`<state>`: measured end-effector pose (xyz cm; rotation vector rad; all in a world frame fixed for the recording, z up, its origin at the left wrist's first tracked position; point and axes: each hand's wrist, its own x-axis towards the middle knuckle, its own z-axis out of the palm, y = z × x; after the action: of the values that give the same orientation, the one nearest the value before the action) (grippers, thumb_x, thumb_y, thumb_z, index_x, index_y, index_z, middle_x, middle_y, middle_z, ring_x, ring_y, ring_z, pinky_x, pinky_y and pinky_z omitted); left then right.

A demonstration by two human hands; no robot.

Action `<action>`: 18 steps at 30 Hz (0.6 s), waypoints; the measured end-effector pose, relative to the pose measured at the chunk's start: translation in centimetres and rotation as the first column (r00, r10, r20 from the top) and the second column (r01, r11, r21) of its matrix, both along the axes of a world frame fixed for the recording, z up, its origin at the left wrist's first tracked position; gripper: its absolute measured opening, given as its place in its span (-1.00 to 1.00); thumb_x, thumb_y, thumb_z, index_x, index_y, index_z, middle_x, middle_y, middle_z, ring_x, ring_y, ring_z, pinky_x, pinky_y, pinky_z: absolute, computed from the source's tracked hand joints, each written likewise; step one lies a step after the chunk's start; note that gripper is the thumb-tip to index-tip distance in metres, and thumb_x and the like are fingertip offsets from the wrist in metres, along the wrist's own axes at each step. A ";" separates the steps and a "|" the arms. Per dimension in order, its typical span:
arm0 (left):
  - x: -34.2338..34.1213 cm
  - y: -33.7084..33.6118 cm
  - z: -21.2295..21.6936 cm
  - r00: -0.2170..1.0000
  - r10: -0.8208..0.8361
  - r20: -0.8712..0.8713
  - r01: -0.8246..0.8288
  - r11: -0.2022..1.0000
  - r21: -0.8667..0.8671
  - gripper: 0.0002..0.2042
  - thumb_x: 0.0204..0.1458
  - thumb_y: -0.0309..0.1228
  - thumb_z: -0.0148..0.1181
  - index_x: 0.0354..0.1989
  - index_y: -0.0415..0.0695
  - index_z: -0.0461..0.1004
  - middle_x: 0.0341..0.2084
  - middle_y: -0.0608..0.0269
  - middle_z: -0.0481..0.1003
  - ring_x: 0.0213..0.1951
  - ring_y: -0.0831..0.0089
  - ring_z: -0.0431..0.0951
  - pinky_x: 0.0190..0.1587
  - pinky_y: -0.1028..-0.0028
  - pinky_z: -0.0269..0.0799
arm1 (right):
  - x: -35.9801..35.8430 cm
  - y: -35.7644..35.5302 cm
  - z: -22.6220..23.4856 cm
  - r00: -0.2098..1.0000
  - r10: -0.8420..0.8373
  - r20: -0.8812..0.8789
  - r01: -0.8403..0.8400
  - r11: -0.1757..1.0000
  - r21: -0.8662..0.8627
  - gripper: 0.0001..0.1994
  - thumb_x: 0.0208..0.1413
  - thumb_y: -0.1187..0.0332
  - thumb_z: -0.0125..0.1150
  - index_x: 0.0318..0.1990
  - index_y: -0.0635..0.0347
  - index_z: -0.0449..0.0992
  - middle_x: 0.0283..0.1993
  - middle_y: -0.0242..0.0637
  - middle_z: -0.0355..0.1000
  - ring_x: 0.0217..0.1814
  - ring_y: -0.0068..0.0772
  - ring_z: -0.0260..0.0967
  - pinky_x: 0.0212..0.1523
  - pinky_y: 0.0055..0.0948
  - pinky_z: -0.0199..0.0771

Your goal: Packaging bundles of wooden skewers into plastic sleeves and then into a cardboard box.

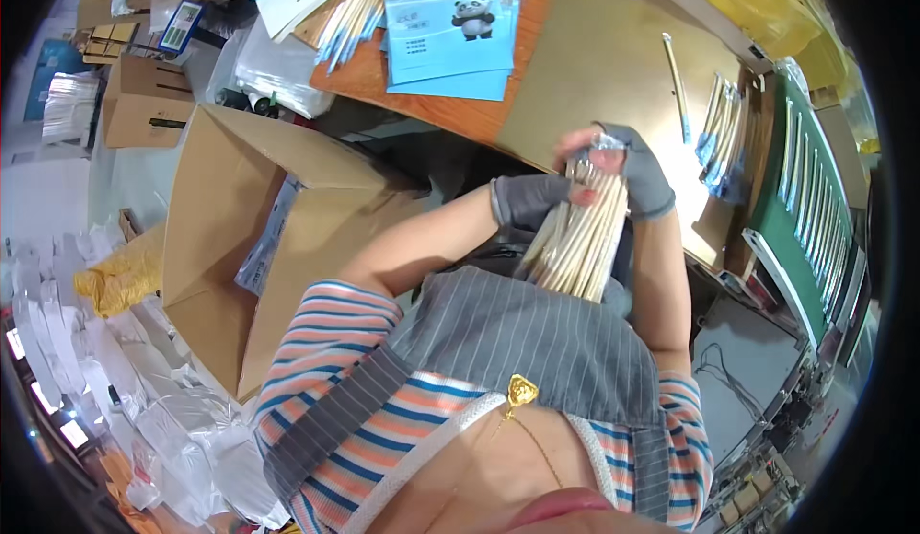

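Note:
In front of my apron, both hands grip a thick bundle of thin pale sticks (583,246). Its upper end looks shiny and clear, perhaps metal or plastic; I cannot tell which. My left hand (548,197), in a grey fingerless glove, closes on the bundle's left side just below that end. Around the top, the fingers of my right hand (618,155) are bent, also in a grey fingerless glove. The sticks fan out slightly downward toward my lap, where the apron hides some of their lower ends.
Ahead lies a table with a brown board (565,64), blue printed bags (446,35) and loose sticks (347,21). More sticks (724,131) lie at the right, beside a green sloped belt (800,208) carrying a row of them. An open cardboard box (326,246) stands left.

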<state>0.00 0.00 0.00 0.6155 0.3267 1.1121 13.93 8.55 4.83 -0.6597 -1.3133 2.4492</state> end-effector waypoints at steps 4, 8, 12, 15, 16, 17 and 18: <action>-12.7 0.8 2.0 0.528 -0.309 -0.791 0.332 0.932 -0.143 -0.56 -0.01 -0.11 0.27 -0.11 -0.22 0.51 -0.29 0.26 0.55 -0.16 0.45 0.50 -0.05 0.47 0.40 | -2.0 -5.5 -2.0 0.956 -0.252 -0.151 0.237 0.965 -0.108 -0.78 -0.07 0.29 0.22 -0.38 0.30 0.45 -0.44 -0.15 0.42 -0.28 -0.15 0.44 -0.19 -0.29 0.45; -25.3 7.5 -4.7 -0.523 0.492 -0.696 -0.065 0.791 0.608 -0.52 -0.20 0.09 0.34 -0.36 -0.11 0.47 -0.46 0.21 0.49 -0.30 0.27 0.52 -0.17 0.34 0.41 | -0.1 -3.6 -2.4 0.955 -0.275 -0.112 0.270 0.961 -0.057 -0.77 -0.03 0.25 0.21 -0.39 0.25 0.41 -0.46 -0.22 0.35 -0.31 -0.14 0.40 -0.18 -0.24 0.45; -26.5 10.2 -7.8 -0.585 0.540 -0.605 0.049 0.768 0.638 -0.51 -0.13 0.06 0.32 -0.34 -0.16 0.44 -0.47 0.17 0.46 -0.32 0.20 0.49 -0.22 0.27 0.39 | 1.1 -1.9 -3.0 0.930 -0.340 -0.143 0.333 0.940 -0.067 -0.79 0.03 0.27 0.21 -0.39 0.23 0.39 -0.44 -0.22 0.33 -0.27 -0.14 0.38 -0.16 -0.14 0.48; -26.8 11.5 -8.3 -0.532 0.490 -0.691 -0.021 0.808 0.589 -0.55 -0.02 0.02 0.23 -0.35 -0.20 0.43 -0.41 0.11 0.50 -0.27 0.11 0.50 -0.20 0.27 0.39 | 1.7 -1.3 -3.6 0.933 -0.332 -0.139 0.326 0.943 -0.069 -0.79 0.05 0.27 0.22 -0.38 0.23 0.39 -0.43 -0.22 0.33 -0.24 -0.12 0.38 -0.14 -0.04 0.50; -27.1 11.9 -7.7 -0.528 0.445 -0.723 -0.016 0.846 0.533 -0.59 0.08 -0.02 0.11 -0.26 -0.20 0.50 -0.30 0.04 0.55 -0.21 0.07 0.53 -0.14 0.29 0.40 | 1.6 -1.2 -3.7 0.939 -0.313 -0.140 0.306 0.949 -0.069 -0.79 0.04 0.27 0.22 -0.37 0.23 0.39 -0.43 -0.22 0.33 -0.23 -0.11 0.38 -0.14 -0.04 0.50; -27.8 12.2 -7.8 -0.534 0.447 -0.718 -0.017 0.843 0.537 -0.59 0.08 -0.02 0.11 -0.26 -0.20 0.50 -0.30 0.04 0.55 -0.21 0.07 0.53 -0.14 0.29 0.40 | 1.6 -1.0 -3.7 0.945 -0.294 -0.142 0.286 0.956 -0.072 -0.78 0.04 0.27 0.22 -0.37 0.24 0.39 -0.42 -0.22 0.33 -0.22 -0.10 0.39 -0.15 -0.03 0.50; -28.1 12.4 -7.3 -0.503 0.447 -0.740 -0.039 0.843 0.536 -0.58 0.09 -0.01 0.05 -0.25 -0.16 0.52 -0.30 0.00 0.54 -0.19 0.03 0.51 -0.12 0.23 0.39 | 1.8 -1.0 -3.7 0.947 -0.287 -0.147 0.281 0.958 -0.061 -0.78 0.04 0.26 0.22 -0.37 0.23 0.39 -0.42 -0.22 0.33 -0.21 -0.09 0.40 -0.16 -0.03 0.51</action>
<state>-28.07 12.36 -7.32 1.8614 2.1952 0.6845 15.70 7.59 1.14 -0.6080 -1.0340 2.2465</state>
